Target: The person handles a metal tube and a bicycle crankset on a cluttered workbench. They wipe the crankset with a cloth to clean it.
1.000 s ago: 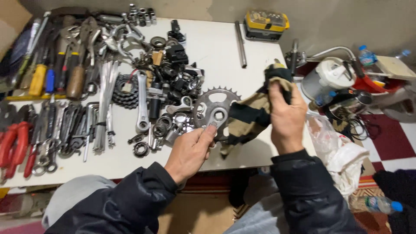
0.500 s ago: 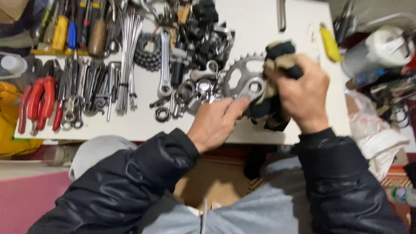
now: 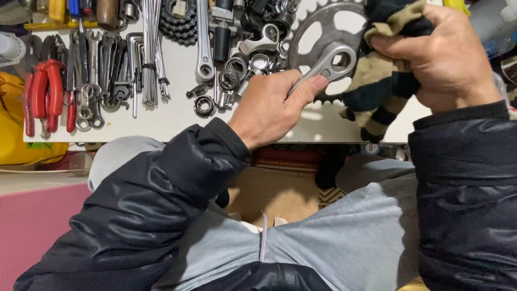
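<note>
Seen from above, a seated person in a dark jacket and grey trousers works at the near edge of a white desk. The left hand is closed on the crank arm of a silver chainring, thumb lying along the arm, holding the toothed ring over the desk's near right part. The right hand grips a bunched tan and black striped rag and presses it against the ring's right side; the rag's loose end hangs past the desk edge. Just left of the ring lies a heap of small metal rings and bearings, with a long silver wrench beside it and a bundle of spokes further left. At the far left are spanners and red-handled pliers. A yellow container sits beyond the desk's left edge; its contents cannot be seen.
</note>
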